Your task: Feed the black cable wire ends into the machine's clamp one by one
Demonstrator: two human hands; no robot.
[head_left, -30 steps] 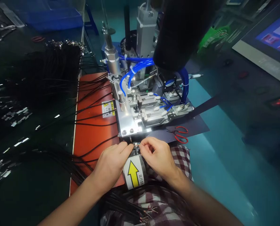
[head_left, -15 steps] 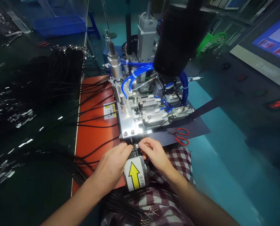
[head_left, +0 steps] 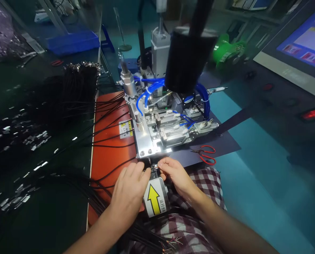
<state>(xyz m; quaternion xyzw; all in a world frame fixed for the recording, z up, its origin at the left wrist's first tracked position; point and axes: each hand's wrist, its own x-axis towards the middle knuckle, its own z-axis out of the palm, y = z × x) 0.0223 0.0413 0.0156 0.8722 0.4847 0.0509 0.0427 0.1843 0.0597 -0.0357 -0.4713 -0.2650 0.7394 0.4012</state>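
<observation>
Just in front of the metal machine (head_left: 144, 139), my two hands meet over a dark feed track (head_left: 154, 174). My left hand (head_left: 132, 185) is closed, thumb against the fingers, on a thin black cable mostly hidden under it. Between the fingertips shows a small shiny metal piece (head_left: 154, 167), which my right hand (head_left: 174, 173) pinches between thumb and forefinger. Below them is a white label with a yellow arrow (head_left: 154, 199). Several black cables (head_left: 112, 145) run from the left into the machine's side, across an orange board (head_left: 107, 128).
Red-handled snips (head_left: 207, 155) lie on the dark plate right of my hands. A bundle of stripped cable ends (head_left: 170, 243) rests on my lap. Piled cables (head_left: 78, 83) cover the left table. A black cylinder (head_left: 185, 60) hangs overhead; a screen (head_left: 303, 42) stands at right.
The view has shifted a little, so most things sit slightly lower and the nearby ones further right. The fingers of my left hand have straightened somewhat; both hands stay at the track.
</observation>
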